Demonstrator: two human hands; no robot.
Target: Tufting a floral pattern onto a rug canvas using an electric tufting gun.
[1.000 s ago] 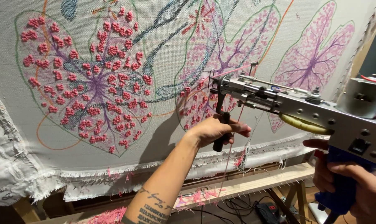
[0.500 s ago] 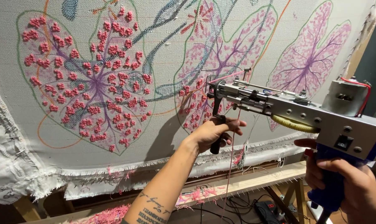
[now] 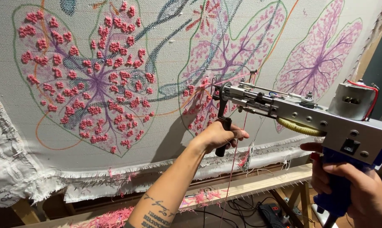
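Note:
A silver tufting gun (image 3: pixel 309 116) with a blue rear grip points left at a stretched grey cloth (image 3: pixel 170 126) drawn with leaf shapes. My left hand (image 3: pixel 218 136) is closed around the gun's black front handle (image 3: pixel 222 137). My right hand (image 3: pixel 353 183) grips the blue rear handle at the lower right. The gun's tip (image 3: pixel 216 90) touches the cloth at the middle leaf (image 3: pixel 224 63), which has pink tufts along its lower part. A pink yarn strand (image 3: pixel 237 160) hangs down from the gun.
A left leaf (image 3: pixel 89 80) is dotted with pink tufts; a right leaf (image 3: pixel 321 55) is pink and purple. The wooden frame rail (image 3: pixel 258 185) runs under the cloth, with pink yarn scraps (image 3: pixel 106 217) on it. Black cables and a power strip (image 3: pixel 275 213) lie on the floor.
The gun and both hands have shifted slightly left and closer to the cloth, with the tip now at the middle leaf's tufted patch.

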